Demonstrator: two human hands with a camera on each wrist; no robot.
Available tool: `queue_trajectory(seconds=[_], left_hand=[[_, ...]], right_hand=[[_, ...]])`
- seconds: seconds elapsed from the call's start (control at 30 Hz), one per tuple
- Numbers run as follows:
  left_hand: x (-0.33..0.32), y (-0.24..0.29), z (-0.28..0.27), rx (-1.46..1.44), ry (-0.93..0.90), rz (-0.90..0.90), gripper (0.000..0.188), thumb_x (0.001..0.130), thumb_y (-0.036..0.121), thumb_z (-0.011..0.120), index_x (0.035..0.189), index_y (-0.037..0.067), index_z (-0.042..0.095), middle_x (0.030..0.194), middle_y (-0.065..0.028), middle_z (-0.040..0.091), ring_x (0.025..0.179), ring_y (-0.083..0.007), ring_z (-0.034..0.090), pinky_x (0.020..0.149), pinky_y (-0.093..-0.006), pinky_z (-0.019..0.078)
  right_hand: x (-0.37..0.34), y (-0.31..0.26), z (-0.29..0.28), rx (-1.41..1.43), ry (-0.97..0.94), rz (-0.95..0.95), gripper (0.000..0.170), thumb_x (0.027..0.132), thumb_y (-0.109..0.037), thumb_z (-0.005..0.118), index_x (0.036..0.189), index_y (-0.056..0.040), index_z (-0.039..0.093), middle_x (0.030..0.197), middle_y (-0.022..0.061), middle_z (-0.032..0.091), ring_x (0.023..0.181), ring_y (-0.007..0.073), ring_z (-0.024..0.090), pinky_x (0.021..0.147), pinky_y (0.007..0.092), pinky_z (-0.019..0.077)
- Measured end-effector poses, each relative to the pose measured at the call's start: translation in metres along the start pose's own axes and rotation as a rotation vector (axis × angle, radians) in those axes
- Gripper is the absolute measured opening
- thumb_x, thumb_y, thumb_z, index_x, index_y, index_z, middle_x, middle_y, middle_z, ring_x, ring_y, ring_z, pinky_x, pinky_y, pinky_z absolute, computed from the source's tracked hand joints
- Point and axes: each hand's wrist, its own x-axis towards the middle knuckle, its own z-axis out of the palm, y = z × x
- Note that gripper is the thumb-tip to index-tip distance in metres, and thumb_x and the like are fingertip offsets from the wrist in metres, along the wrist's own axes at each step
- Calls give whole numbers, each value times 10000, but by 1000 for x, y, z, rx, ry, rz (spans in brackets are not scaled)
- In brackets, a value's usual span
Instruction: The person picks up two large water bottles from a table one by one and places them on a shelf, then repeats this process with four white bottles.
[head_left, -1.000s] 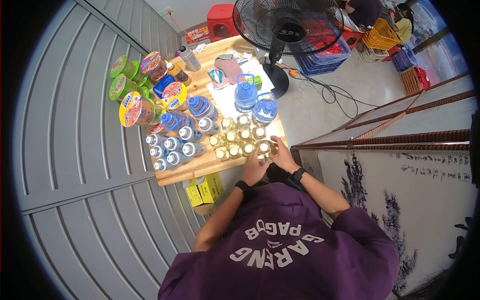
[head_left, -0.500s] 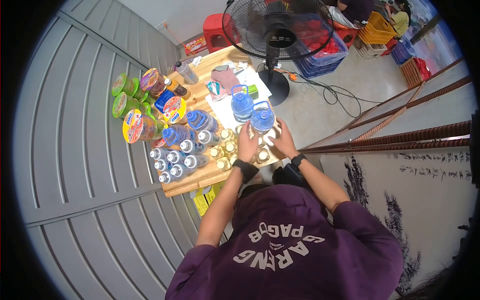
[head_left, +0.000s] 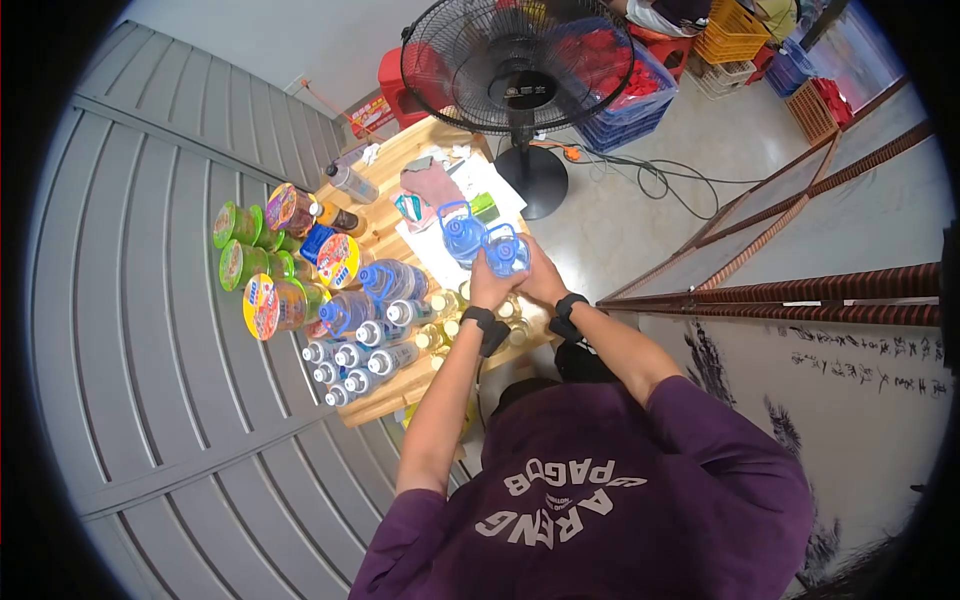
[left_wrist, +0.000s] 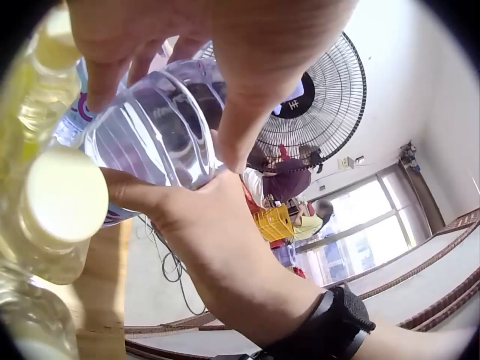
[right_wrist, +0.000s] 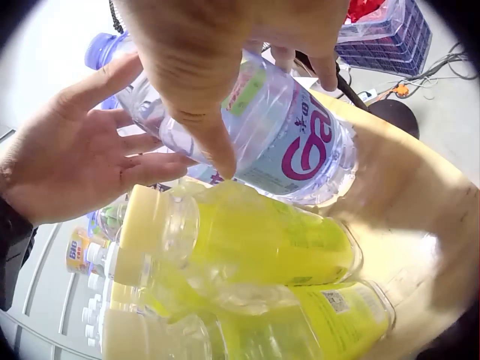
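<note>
Water bottle (head_left: 506, 258), blue-handled, stands close to the right edge of the surface (right_wrist: 397, 206), just right of a matching jug (head_left: 460, 236) and on the far side of the yellow bottles (right_wrist: 277, 240). Left hand (head_left: 494, 288): thumb and fingers spread round the side of the water bottle, palm partly showing in the right wrist view. Right hand (head_left: 541, 276): curved over the opposite side, thumb on the near face, fingers reaching over. How hard either presses, and whether the base bears fully on the wood, you cannot tell. Judged step: setting the position of the water bottle. Advice: keep your palms opposed and the pressure light, since the clear wall looks thin and would probably dent. Work low on the body, not at the neck; a full bottle is likely to tip if pushed high. Shift in small, level moves, turning the label (right_wrist: 300, 142) only with the base supported. Main risks: your wrists or fingers knocking the cream caps (left_wrist: 66, 193) on the near side, and drift towards the right edge. Check the gap to the jug before you let go.
</note>
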Motion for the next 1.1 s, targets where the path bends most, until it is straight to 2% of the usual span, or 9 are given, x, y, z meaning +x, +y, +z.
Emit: queue_trajectory(seconds=[0.03,0.27,0.4,0.47,0.6,0.63,0.73,0.9,1.1], left_hand=[[-1,3,5,93,98,39,896,601,317,896,1302,-48,475,1157,-222,607,1098,-362,599,975,-406,471],[-8,57,-18,50,-60,-116,845,597,368,907,1234,-61,555,1191,-206,643,1112,-312,624,945,-374,488],[-28,90,-23,-23,21,5,924,646,399,900,1326,-83,503,1195,-191,651,1149,-267,611,967,-368,480],[-29,68,-19,-177,-34,120,918,740,330,858,1423,-62,385,1331,-194,556,1211,-252,556,1015,-376,455],[-49,91,-4,-376,-168,173,931,767,192,844,1478,10,271,1398,-164,461,1240,-226,513,1014,-352,458],[-54,109,-6,-365,-188,188,928,753,169,854,1466,15,282,1380,-157,472,1236,-225,515,1007,-348,465],[-67,124,-5,-428,-200,148,912,692,75,878,1418,18,330,1302,-138,526,1179,-216,560,973,-338,502],[-78,119,-8,-428,-221,128,857,660,15,871,1381,-1,409,1249,-135,589,1140,-212,595,979,-352,506],[-119,126,-21,-523,-327,102,772,649,-64,840,1330,11,483,1247,-91,596,1138,-196,587,997,-353,482]], right_hand=[[0,-3,-1,-18,38,3,826,620,-156,836,1340,-107,433,1313,166,555,1184,373,560,984,410,468],[-7,-14,-23,-21,56,-20,865,558,-139,862,1331,-82,477,1275,163,566,1179,355,563,983,405,474],[-19,-47,-50,-17,111,-42,940,541,-162,900,1364,-43,460,1282,151,569,1210,293,561,1005,383,467],[-22,-53,-61,118,145,-49,962,531,-155,896,1377,-38,455,1268,159,562,1180,296,577,1003,390,469],[-30,-94,-78,516,82,153,938,619,-222,926,1392,14,449,1253,122,600,1120,190,612,946,320,504],[-32,-103,-82,399,111,129,823,704,-161,881,1384,10,450,1245,106,607,1095,173,616,925,316,512],[-41,-133,-93,540,62,195,826,733,-235,869,1391,35,449,1215,128,624,1090,169,615,936,303,496],[-76,-123,-92,167,173,-37,874,788,-262,821,1473,20,356,1311,184,546,1196,218,557,986,314,447],[-137,-152,-85,218,246,-89,834,809,-250,793,1481,-16,357,1338,189,533,1217,246,550,1011,348,439]])
